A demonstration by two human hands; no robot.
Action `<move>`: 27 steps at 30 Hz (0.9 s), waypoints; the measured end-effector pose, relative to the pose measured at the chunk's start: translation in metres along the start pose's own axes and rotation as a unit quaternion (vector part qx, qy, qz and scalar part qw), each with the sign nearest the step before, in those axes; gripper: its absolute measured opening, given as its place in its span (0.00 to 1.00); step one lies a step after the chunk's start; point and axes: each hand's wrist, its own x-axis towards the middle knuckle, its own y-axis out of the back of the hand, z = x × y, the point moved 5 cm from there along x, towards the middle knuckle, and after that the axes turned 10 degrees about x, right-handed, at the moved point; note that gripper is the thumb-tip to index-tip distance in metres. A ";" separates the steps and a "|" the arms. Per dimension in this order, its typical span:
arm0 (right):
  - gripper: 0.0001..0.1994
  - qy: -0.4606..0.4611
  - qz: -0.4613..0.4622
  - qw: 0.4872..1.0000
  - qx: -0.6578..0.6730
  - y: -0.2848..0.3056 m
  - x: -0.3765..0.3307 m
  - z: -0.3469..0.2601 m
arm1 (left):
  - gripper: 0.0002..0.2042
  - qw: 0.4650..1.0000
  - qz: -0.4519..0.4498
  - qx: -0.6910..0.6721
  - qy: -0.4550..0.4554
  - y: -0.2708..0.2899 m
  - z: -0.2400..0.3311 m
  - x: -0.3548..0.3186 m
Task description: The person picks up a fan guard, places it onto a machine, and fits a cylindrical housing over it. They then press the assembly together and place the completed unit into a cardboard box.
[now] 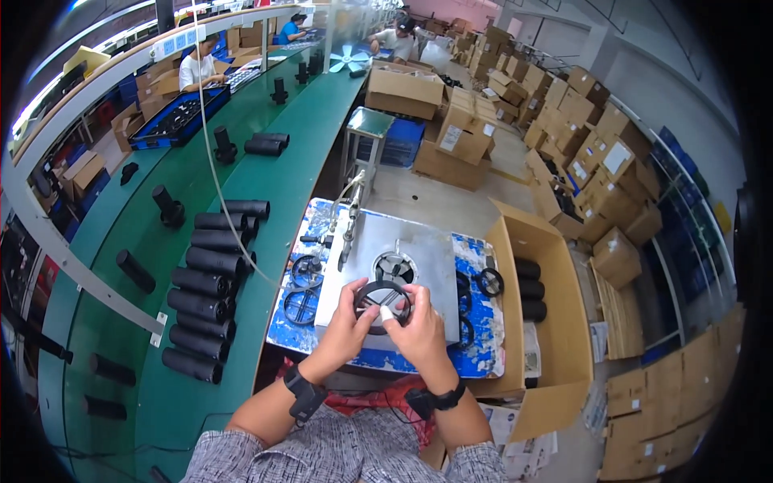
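Observation:
Both hands hold a black plastic ring with crossing inner ribs above the near part of a flat metal box. My left hand grips the ring's left side, its thumb reaching over the middle. On the other side my right hand has its fingers round the rim, and a white covering shows on one digit near the centre. Just beyond the ring, a round opening in the box top has dark spoke-like parts inside. Similar black rings lie to the left and right of the box.
A metal tool with a hose stands at the box's far left. Black tubes are stacked on the green bench at left. An open carton with black tubes stands at right. Co-workers sit farther along the bench.

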 end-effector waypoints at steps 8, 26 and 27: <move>0.27 -0.075 -0.009 0.986 -0.149 0.000 0.063 0.038 | 0.21 0.964 0.062 0.239 -0.098 -0.022 -0.029 0.075; 0.41 -0.093 -0.090 0.979 -0.160 0.000 0.098 0.077 | 0.10 0.865 0.069 0.489 -0.085 0.006 -0.029 0.094; 0.44 -0.069 -0.095 0.978 -0.175 -0.001 0.094 0.075 | 0.10 0.865 0.067 0.490 -0.086 0.020 -0.032 0.093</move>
